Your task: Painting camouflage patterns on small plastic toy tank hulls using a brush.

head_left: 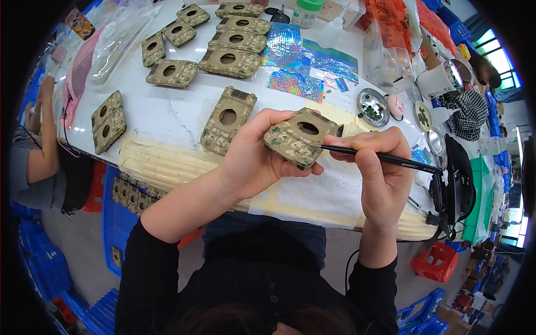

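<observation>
Camouflage shell (296, 137) held above near table (178, 114) edge, left hand (254, 156) wrapped round its sides; right hand (379, 167) pinching black brush (379, 158); likely light, rigid, best gripped by edges.

The camouflage-painted shell (296, 137) gripped in the left hand (251, 159) looks like matt, slightly mottled moulded plastic, and the thin tool (379, 158) pinched in the right hand (379, 167) against its edge is black with a smooth, faintly glossy shaft. Beyond the shell lie foil sheets (304, 61) with a glittering holographic sheen, on a white tabletop (167, 111) that looks smooth and matt. To the right of the shell sits a small round dish (373, 107) of shiny metal.
</observation>
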Motion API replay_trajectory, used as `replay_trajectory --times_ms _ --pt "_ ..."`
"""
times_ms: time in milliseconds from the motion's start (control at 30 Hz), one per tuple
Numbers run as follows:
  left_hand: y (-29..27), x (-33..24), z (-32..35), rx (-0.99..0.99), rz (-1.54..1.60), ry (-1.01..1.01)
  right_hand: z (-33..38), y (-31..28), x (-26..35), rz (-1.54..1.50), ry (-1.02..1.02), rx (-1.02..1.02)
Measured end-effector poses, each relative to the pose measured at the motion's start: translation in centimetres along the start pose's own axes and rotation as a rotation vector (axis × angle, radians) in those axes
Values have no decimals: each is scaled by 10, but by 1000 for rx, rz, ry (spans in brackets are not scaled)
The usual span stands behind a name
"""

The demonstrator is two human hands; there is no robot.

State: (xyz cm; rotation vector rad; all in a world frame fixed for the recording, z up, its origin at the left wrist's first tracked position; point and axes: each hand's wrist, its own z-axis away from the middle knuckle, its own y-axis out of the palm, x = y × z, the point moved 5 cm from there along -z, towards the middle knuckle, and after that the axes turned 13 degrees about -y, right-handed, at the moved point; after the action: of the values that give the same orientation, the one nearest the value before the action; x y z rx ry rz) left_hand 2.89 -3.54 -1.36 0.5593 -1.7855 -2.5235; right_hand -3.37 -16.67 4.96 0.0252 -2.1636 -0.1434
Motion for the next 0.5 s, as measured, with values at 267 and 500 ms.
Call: replay_trajectory --times_ms 267,500 --pt "-1 -1 0 142 2 3 1 -1 0 19 2 12" --pt "-2 -1 0 168 18 3 0 0 0 -14 -11 0"
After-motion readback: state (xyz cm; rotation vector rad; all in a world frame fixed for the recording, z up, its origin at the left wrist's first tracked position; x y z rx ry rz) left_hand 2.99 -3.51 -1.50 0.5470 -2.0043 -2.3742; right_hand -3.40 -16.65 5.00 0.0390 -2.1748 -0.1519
